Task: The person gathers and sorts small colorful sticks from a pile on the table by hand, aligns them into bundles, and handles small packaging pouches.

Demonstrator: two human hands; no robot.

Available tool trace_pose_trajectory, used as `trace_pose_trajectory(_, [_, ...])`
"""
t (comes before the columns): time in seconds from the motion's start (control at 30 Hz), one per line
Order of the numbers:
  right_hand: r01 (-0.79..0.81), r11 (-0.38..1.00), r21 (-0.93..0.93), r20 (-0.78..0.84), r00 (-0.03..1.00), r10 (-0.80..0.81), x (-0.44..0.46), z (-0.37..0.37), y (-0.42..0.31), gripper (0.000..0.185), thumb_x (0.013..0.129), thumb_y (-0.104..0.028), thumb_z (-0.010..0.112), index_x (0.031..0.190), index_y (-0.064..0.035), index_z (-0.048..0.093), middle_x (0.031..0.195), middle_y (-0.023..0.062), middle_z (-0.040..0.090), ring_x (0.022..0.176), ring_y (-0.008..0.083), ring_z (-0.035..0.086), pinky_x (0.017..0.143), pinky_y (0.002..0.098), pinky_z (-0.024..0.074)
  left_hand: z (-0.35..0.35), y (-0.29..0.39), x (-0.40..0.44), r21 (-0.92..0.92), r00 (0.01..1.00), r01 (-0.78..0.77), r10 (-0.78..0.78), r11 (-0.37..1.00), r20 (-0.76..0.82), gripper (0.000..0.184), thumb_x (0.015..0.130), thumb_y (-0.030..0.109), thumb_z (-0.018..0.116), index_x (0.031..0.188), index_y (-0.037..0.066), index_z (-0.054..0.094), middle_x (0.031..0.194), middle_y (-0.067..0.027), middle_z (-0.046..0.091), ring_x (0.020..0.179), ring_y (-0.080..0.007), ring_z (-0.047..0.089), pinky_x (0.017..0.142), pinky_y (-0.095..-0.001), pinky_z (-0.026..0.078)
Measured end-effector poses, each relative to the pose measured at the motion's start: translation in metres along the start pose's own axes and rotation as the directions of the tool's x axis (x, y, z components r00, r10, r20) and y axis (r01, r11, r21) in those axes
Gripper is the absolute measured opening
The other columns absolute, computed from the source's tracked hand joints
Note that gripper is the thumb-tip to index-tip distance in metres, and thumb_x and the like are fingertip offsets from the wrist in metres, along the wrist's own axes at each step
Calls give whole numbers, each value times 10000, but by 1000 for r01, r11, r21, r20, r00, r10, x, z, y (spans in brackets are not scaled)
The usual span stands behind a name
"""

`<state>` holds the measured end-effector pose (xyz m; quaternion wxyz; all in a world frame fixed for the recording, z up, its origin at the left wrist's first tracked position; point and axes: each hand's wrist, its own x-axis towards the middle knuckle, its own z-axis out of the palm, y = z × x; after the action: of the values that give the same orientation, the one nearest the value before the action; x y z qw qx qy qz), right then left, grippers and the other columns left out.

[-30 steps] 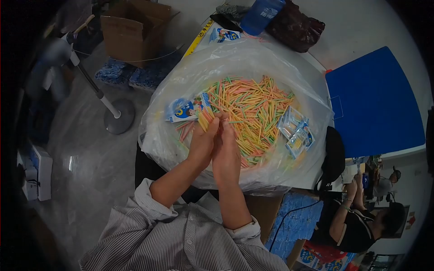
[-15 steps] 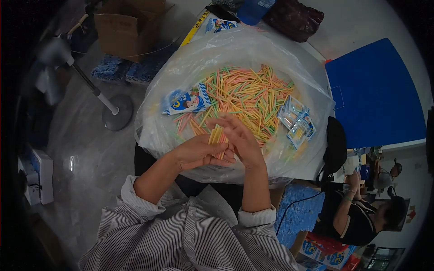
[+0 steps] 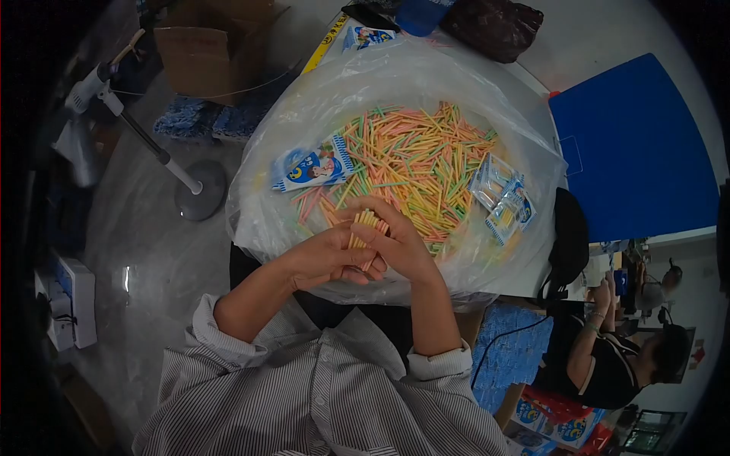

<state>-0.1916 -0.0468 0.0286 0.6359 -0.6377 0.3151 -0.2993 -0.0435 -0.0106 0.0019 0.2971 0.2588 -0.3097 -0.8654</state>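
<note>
A small bundle of pastel snack sticks [image 3: 366, 232], mostly yellow and pink, stands roughly upright between my two hands. My left hand [image 3: 325, 257] is closed around its lower part. My right hand [image 3: 404, 245] curls round the bundle from the other side, its thumb across the front and its fingers behind. Beyond them, a heap of loose sticks [image 3: 418, 159] in pink, yellow and green fills a clear plastic bag [image 3: 304, 106]. On the heap's left lies a blue and white printed packet [image 3: 315, 167], and to the right lie some blue-edged clear packets [image 3: 502, 197].
A blue board [image 3: 635, 152] is at the right, with a black cap-like item [image 3: 566, 243] near it. A fan stand [image 3: 201, 194] and a cardboard box [image 3: 198, 61] are on the left. At lower right, another person [image 3: 601, 357] has raised hands.
My right hand has closed in from loosely spread fingers to wrap round the bundle, its thumb now across the front. The bundle stays between my hands.
</note>
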Motion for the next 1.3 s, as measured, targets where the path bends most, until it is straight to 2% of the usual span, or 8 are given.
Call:
trace_pose_trajectory(0.13, [100,984,-148,-48,993,-108,1,-5,1,298,865,-116,423,1145,-14,433,1024,89,527,883,122,515,697,227,428,2,-1,-1,-86,999,-16,12,996,-51,252,855,197,460,1032,18,467,941,-69,541,868,-144,556,726,-248,482])
trace_pose_trajectory(0.2, [-203,968,-148,51,976,212,-2,-11,-10,314,867,-111,421,1170,-29,427,1051,89,518,898,116,499,726,227,415,0,-4,-1,-89,998,-43,38,995,-57,247,858,199,453,1027,19,469,947,-72,540,878,-146,553,731,-247,479])
trace_pose_trajectory(0.23, [-203,968,-149,51,976,213,0,-7,-8,314,867,-111,421,1170,-29,427,1051,89,518,898,116,499,726,227,415,-1,-6,0,-88,996,-70,65,994,-62,243,862,201,445,1022,20,470,952,-76,540,887,-149,550,737,-245,477])
trace_pose_trajectory(0.3, [101,967,233,-309,951,-25,3,4,-4,244,859,-115,439,1070,-7,500,953,49,548,768,78,509,654,190,414,-2,-7,2,-89,990,-109,100,990,-100,247,867,211,435,1020,22,472,954,-75,539,886,-148,548,745,-249,472])
trace_pose_trajectory(0.4, [-46,998,-31,-377,926,31,-1,-6,1,195,834,-107,489,980,15,527,843,20,554,685,46,490,601,167,397,-2,-4,0,-71,979,-138,125,988,-161,250,874,235,417,1009,33,476,950,-64,541,876,-138,545,745,-251,465])
trace_pose_trajectory(0.5, [-48,998,-39,-419,907,27,-4,3,5,150,791,-87,549,891,24,546,753,3,543,643,27,474,568,159,382,-1,-2,0,15,973,-120,120,993,-196,241,879,257,404,987,55,483,925,-37,545,853,-117,541,712,-239,456])
trace_pose_trajectory(0.8, [-86,992,92,-451,885,118,3,12,3,112,764,-70,584,836,13,566,603,-3,524,466,23,431,414,154,323,-3,-3,2,147,952,-158,190,976,-238,237,885,279,387,939,74,493,817,12,535,696,-42,487,553,-169,385])
trace_pose_trajectory(1.3, [59,997,44,-425,905,-34,0,19,19,71,797,-10,508,828,-20,445,767,54,528,606,66,507,529,174,407,-8,-16,5,-64,905,-301,264,951,-332,136,873,199,431,883,83,501,744,40,480,593,-12,393,477,-141,300])
